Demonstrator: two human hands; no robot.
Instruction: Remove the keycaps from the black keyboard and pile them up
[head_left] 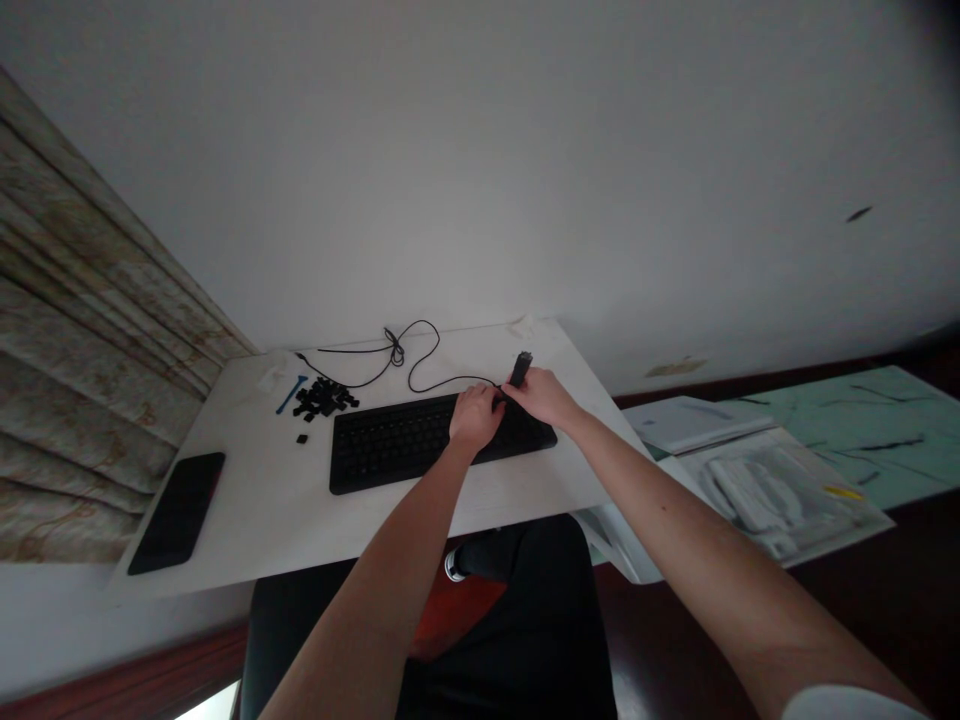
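In a shallow whitish tray [844,530] at the right, pale moulded pieces and one yellow strip are held. One long black keyboard [390,440] is set on the white desk [262,520], near its front edge; bare white surface is left between it and one black flat phone [178,512]. One black brush-like tool [519,373] is gripped by the closed fingers of the right hand [546,397]. The keyboard is touched by the left hand [476,415], its fingers curled; whether anything is pinched cannot be told. Small black keycaps [324,397] are heaped uncountably, one set apart.
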